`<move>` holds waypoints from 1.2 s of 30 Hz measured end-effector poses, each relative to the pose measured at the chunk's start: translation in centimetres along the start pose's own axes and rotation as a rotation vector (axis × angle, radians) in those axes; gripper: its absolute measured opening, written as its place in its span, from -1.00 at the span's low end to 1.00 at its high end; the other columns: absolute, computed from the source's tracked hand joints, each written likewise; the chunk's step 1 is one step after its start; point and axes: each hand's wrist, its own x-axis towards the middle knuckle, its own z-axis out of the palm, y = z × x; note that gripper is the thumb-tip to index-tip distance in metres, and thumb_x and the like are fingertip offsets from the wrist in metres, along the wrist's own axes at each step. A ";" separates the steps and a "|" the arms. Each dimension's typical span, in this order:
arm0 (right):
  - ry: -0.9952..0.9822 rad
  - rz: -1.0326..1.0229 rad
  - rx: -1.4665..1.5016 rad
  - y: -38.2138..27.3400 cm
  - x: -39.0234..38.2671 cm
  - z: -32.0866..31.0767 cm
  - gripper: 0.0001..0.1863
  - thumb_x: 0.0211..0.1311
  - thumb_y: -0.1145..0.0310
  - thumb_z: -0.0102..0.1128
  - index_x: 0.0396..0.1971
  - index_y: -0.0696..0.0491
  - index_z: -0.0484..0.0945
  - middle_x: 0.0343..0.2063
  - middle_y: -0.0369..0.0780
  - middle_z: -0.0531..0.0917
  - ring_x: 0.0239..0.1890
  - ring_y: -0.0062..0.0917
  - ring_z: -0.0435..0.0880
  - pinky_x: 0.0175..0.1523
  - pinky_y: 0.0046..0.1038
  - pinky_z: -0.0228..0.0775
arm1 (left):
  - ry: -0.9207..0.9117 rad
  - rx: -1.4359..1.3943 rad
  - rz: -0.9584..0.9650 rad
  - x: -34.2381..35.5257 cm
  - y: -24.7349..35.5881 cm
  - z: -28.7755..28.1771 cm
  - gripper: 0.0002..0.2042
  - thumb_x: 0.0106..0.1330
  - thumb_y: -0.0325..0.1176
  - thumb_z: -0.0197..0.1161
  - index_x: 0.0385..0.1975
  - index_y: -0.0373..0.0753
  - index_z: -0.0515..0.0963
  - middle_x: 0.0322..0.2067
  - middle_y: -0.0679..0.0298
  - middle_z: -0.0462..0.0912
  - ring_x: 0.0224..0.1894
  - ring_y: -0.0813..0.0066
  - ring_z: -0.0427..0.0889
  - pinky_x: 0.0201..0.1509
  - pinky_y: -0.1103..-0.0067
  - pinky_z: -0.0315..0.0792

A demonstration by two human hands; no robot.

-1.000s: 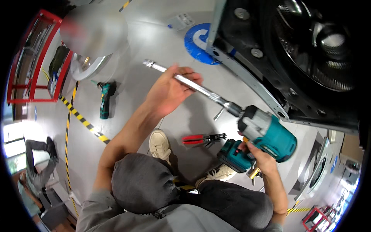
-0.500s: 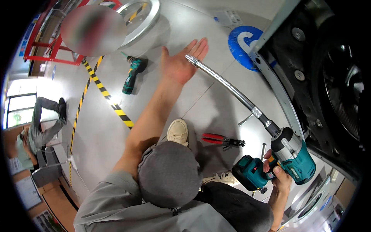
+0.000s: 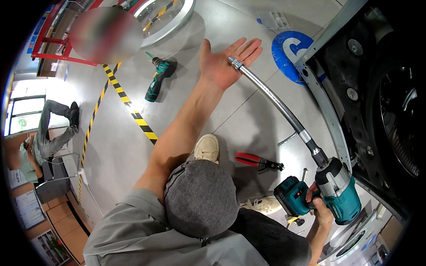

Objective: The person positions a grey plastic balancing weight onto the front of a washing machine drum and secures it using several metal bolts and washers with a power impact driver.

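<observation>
My right hand point(image 3: 323, 212) grips the handle of a teal and black cordless impact wrench point(image 3: 347, 200), its fingers wrapped round by the trigger. From the wrench's nose a long chrome flexible extension shaft point(image 3: 276, 101) curves up and to the left. The shaft's tip point(image 3: 236, 64) lies over the palm of my left hand point(image 3: 217, 71), which is flat and palm up, fingers outstretched. Whether the tip touches the skin I cannot tell. Red-handled pliers point(image 3: 255, 160) and a thin metal rod point(image 3: 287, 139) lie on the floor below the shaft.
On the right stands an open appliance housing point(image 3: 326, 99) with a dark drum opening. A small teal drill point(image 3: 159, 80) lies on the floor at left, near yellow-black tape point(image 3: 128, 104). A round door ring point(image 3: 188, 20) leans behind. Another person point(image 3: 42, 142) sits far left.
My left hand and the shaft's tip have moved slightly right and away from me, with the palm still turned up. The whole view has shifted a little. My right hand keeps its grip.
</observation>
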 end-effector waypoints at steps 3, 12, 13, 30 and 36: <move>-0.029 -0.021 0.076 -1.4 0.3 0.4 -0.35 -0.07 0.07 0.45 -0.16 0.27 0.40 -0.48 -0.21 0.53 -0.56 -0.58 0.52 -0.45 -0.58 0.35 | 0.000 0.053 -0.032 0.6 -1.4 -0.2 -0.08 0.30 0.35 -0.45 0.30 -0.51 -0.13 0.30 -0.28 -0.05 0.35 -0.17 0.02 0.41 0.07 -0.02; -0.219 -0.038 -0.290 1.7 -1.8 -2.0 -0.11 -0.20 0.03 0.53 0.07 0.23 0.29 -0.46 -0.25 0.56 -0.51 -0.58 0.53 -0.33 -0.56 0.41 | 0.082 0.136 -0.059 -0.6 0.2 -1.6 -0.15 0.34 0.29 -0.51 0.29 -0.46 0.02 0.29 -0.20 0.06 0.32 -0.07 0.13 0.38 0.14 0.06; -0.212 0.020 -0.236 0.9 -1.6 -1.4 -0.17 -0.16 0.01 0.50 0.01 0.25 0.35 -0.47 -0.25 0.56 -0.50 -0.57 0.52 -0.34 -0.55 0.40 | 0.127 0.140 -0.070 -0.2 0.4 -2.2 -0.15 0.34 0.29 -0.51 0.27 -0.47 0.05 0.28 -0.20 0.09 0.32 -0.07 0.15 0.37 0.14 0.08; 0.121 0.203 0.210 -1.4 -1.0 -1.0 -0.42 0.07 0.30 0.29 0.05 0.28 0.35 -0.18 0.00 0.58 -0.40 -0.45 0.62 -0.28 -0.49 0.49 | 0.133 0.153 -0.235 0.7 -2.0 -0.4 -0.70 0.37 -0.29 0.03 -0.10 -0.43 0.43 -0.04 -0.06 0.53 0.01 0.17 0.56 0.21 0.27 0.37; 0.244 0.100 0.285 0.3 -0.3 -0.7 -0.50 0.03 0.27 0.25 -0.10 0.32 0.42 -0.43 -0.02 0.62 -0.44 -0.38 0.64 -0.32 -0.46 0.52 | 0.144 0.267 -0.226 1.4 -1.7 -1.4 -0.64 0.38 -0.37 -0.01 0.07 -0.49 0.32 0.02 -0.05 0.47 0.13 0.14 0.45 0.29 0.25 0.29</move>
